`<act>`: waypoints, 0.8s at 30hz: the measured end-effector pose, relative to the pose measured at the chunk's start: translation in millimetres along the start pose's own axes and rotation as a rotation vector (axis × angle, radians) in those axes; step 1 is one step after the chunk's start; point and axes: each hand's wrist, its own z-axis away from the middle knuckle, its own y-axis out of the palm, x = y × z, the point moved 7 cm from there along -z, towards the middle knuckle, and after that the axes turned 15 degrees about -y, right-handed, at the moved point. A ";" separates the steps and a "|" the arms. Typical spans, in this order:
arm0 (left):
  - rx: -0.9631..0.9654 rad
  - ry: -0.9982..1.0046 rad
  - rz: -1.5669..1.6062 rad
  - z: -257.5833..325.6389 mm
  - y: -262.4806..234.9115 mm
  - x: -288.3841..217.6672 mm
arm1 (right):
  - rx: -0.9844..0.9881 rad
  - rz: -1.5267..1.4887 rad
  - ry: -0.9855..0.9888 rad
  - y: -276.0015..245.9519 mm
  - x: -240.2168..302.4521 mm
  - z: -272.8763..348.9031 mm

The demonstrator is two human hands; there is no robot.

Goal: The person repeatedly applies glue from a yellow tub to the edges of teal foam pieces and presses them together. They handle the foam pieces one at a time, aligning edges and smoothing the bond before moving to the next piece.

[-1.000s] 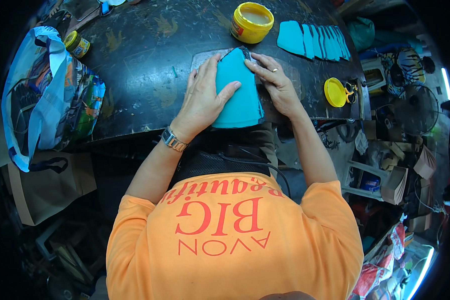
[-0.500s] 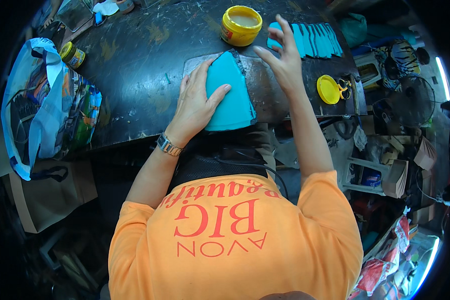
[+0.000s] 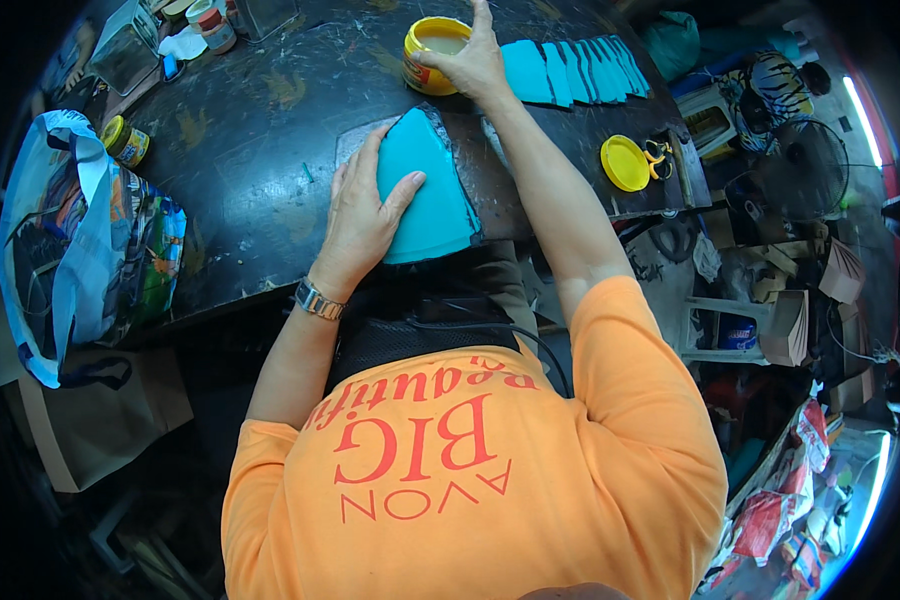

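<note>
Since the earlier frame the right hand [image 3: 467, 62] has left the teal piece [image 3: 425, 190] and reached to the yellow jar [image 3: 432, 40], fingers spread over its rim. The left hand [image 3: 362, 215] presses flat, fingers spread, on the teal piece, a smooth curved shape lying at the near edge of the dark table [image 3: 260, 130].

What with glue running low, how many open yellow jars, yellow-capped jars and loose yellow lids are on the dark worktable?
Open round yellow jar, under the right hand: 1
Small closed jar with a yellow cap, near the table's left edge: 1
Loose round yellow lid, on the right: 1
Total: 3
</note>
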 end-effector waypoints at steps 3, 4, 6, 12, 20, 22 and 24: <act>-0.024 0.009 -0.013 -0.4 -1.5 -0.3 | -0.109 -0.367 0.024 -12.5 5.1 1.9; -0.025 0.009 -0.010 -0.2 -1.5 0.0 | -0.162 -0.454 0.019 -24.6 10.2 7.7; -0.031 0.011 -0.006 0.1 -1.3 0.9 | -0.147 -0.159 -0.002 -71.8 24.1 21.7; -0.092 0.055 -0.003 0.3 -2.5 -0.9 | -0.211 0.020 0.077 -167.9 49.7 94.6; -0.174 0.039 -0.008 4.0 -10.1 -5.0 | -0.214 0.343 0.182 -190.8 14.6 129.1; -0.189 0.028 -0.046 3.5 -9.9 -2.3 | -0.203 0.498 0.079 -188.3 22.7 123.3; -0.197 0.009 -0.016 3.0 -10.5 3.4 | -0.182 0.872 -0.040 -181.1 43.6 120.9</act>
